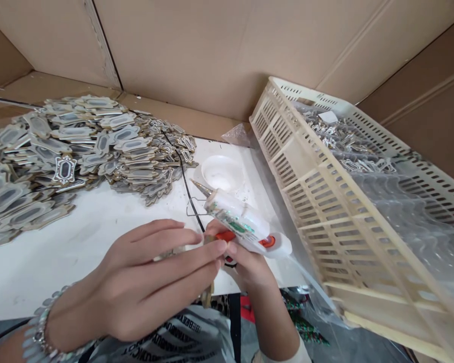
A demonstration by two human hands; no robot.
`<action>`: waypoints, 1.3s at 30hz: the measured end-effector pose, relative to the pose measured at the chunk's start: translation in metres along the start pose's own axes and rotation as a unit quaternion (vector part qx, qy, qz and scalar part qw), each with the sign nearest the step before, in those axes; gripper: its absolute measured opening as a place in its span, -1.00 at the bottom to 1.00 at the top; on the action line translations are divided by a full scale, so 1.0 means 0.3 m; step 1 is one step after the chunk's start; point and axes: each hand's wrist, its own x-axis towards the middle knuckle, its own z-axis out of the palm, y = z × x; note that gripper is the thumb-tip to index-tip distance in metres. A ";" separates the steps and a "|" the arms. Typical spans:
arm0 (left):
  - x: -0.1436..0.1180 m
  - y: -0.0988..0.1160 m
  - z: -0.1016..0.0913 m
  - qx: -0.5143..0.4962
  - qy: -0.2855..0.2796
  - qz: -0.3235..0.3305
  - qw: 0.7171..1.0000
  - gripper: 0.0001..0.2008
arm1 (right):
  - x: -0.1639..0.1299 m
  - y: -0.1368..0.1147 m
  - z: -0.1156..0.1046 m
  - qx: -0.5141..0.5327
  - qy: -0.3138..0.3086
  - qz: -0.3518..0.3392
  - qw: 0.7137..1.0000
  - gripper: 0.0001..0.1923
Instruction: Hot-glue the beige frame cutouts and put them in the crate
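A white hot glue gun [245, 217] with an orange trigger lies tilted, its metal nozzle toward the upper left. My right hand [247, 259] is closed around its handle, below the barrel. Just left of it, my left hand [147, 277], with beaded bracelets at the wrist, has its thumb and fingertips drawn together on a tan-edged plaque [208, 296] that is mostly hidden behind the fingers. The fingertips of both hands meet near the trigger. Beneath them shows a small red, white and black bit [230, 260], too covered to name.
A large heap of tan-edged frame-shaped plaques [124, 146] covers the table's left back. A round white dish [222, 172] stands behind the glue gun. At right is a cream plastic crate [306, 171] with bagged small pieces. Cardboard walls [196, 60] enclose the white table [94, 222]; a black cord crosses it.
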 end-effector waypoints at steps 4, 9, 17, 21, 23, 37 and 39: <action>-0.043 -0.006 -0.013 0.008 0.006 -0.038 0.999 -0.77 | 0.006 0.013 -0.010 0.020 0.003 -0.052 0.998 -0.69; -0.059 -0.023 -0.024 0.006 0.040 -0.152 0.988 -0.73 | 0.014 0.011 -0.001 0.027 0.018 -0.054 0.998 -0.70; -0.087 -0.048 -0.005 0.113 0.092 -0.245 0.959 -0.71 | -0.002 -0.006 0.002 -0.103 0.035 -0.047 0.993 -0.71; -0.101 -0.052 -0.027 0.121 0.100 -0.248 0.956 -0.81 | 0.005 -0.025 0.019 -0.239 0.023 -0.089 0.967 -0.86; -0.106 -0.049 -0.038 0.122 0.108 -0.258 0.952 -0.80 | 0.010 -0.023 0.021 -0.277 0.003 -0.137 0.951 -0.92; -0.124 -0.035 -0.030 0.156 0.120 -0.300 0.933 -0.81 | 0.021 0.019 0.015 -0.304 -0.042 -0.188 0.933 -0.80; -0.129 -0.040 -0.025 0.162 0.133 -0.281 0.937 -0.82 | 0.021 0.021 0.015 -0.310 -0.044 -0.190 0.931 -0.79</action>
